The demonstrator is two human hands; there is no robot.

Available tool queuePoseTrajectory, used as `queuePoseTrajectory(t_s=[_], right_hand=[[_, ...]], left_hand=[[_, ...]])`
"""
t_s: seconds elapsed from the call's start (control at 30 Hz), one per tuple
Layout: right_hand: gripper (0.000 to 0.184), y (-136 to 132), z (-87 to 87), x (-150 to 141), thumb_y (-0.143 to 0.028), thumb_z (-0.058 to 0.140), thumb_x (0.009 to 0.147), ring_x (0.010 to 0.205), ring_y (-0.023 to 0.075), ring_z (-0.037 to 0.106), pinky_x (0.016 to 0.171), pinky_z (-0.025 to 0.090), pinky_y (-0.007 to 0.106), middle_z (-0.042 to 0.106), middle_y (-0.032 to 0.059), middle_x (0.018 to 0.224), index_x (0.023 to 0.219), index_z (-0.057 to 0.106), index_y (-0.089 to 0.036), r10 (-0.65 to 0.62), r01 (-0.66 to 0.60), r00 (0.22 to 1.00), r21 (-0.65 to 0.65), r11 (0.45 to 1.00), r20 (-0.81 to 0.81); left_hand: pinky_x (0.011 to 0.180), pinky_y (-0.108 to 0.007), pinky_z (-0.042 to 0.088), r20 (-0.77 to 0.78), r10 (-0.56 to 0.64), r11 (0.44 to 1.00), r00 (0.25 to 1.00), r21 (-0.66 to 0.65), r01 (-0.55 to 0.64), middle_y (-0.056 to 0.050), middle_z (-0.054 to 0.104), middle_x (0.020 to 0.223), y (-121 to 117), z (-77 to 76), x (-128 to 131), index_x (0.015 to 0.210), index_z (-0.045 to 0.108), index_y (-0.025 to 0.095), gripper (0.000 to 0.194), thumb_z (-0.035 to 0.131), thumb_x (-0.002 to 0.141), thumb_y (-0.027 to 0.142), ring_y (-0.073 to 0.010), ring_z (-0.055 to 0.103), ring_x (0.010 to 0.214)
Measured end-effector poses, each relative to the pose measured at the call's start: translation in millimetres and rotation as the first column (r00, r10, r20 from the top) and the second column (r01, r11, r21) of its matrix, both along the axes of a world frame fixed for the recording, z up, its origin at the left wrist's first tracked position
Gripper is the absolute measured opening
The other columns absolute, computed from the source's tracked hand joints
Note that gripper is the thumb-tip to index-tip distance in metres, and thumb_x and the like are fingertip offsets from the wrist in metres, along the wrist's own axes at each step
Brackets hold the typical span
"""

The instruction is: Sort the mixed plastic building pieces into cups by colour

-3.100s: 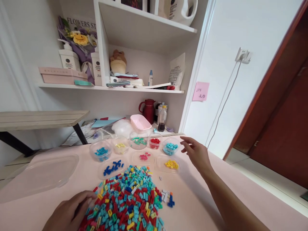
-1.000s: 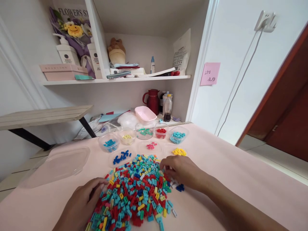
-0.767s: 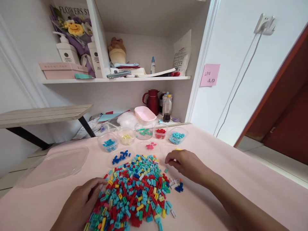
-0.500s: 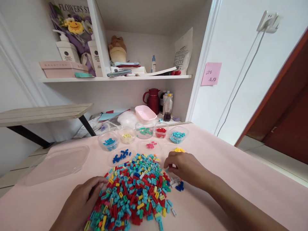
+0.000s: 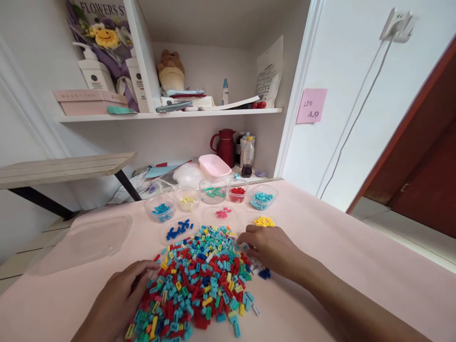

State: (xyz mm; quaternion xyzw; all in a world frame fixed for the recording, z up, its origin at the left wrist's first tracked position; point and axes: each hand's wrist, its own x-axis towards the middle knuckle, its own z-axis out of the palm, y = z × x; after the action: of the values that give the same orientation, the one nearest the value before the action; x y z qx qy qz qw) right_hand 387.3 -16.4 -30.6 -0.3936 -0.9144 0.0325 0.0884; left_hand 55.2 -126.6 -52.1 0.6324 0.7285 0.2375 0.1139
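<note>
R hand moved, turq. tub to bricks, hides clr. tray edge; fingers narrow, grip unclear.

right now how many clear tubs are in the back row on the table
5, left to right: tub of blue bricks, tub of pale yellow bricks, tub of green bricks, tub of red bricks, tub of turquoise bricks. Nothing hides that row.

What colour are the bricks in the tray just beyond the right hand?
The bricks are yellow, best seen in the head view.
</note>
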Motion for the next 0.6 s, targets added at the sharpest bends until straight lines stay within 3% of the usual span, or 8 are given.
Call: queuePoseTrajectory(t_s=[0.17,0.43,0.6], right_hand=[[0.028,3.6,-3.2,0.1,-0.017,0.056,0.077,0.075,0.0147,0.06,0.055,0.028,0.024,0.063,0.0017,0.099,0.101,0.065,-0.03,-0.067,0.066,0.998,0.031,0.997,0.008],[0.017,7.4,-5.8,-2.8,-0.016,0.054,0.076,0.071,0.0133,0.058,0.051,0.025,0.025,0.064,0.0001,0.09,0.081,0.068,-0.025,-0.077,0.077,0.997,0.009,0.997,0.021],[0.021,8.5,5.7,6.5,-0.014,0.054,0.078,0.073,0.0112,0.059,0.061,0.037,0.023,0.065,-0.002,0.09,0.086,0.068,-0.027,-0.031,0.017,0.977,-0.065,0.998,-0.211]], left_hand=[[0.072,-0.022,0.054,-0.009,-0.01,1.0,1.0,0.007,0.01,0.004,0.076,0.095,-0.3,2.4,0.2,0.091,0.072,0.031,0.03,0.046,0.082,0.041,-0.0171,0.07,0.087],[0.072,-0.021,0.053,0.008,-0.021,1.0,1.0,0.0,0.021,0.004,0.076,0.095,1.6,-2.0,-2.5,0.092,0.072,0.032,0.03,0.047,0.082,0.045,-0.0173,0.07,0.087],[0.073,-0.021,0.053,0.037,-0.015,1.0,0.999,-0.019,0.015,0.005,0.075,0.097,2.7,-9.7,-8.9,0.092,0.072,0.034,0.031,0.047,0.08,0.049,-0.0182,0.069,0.089]])
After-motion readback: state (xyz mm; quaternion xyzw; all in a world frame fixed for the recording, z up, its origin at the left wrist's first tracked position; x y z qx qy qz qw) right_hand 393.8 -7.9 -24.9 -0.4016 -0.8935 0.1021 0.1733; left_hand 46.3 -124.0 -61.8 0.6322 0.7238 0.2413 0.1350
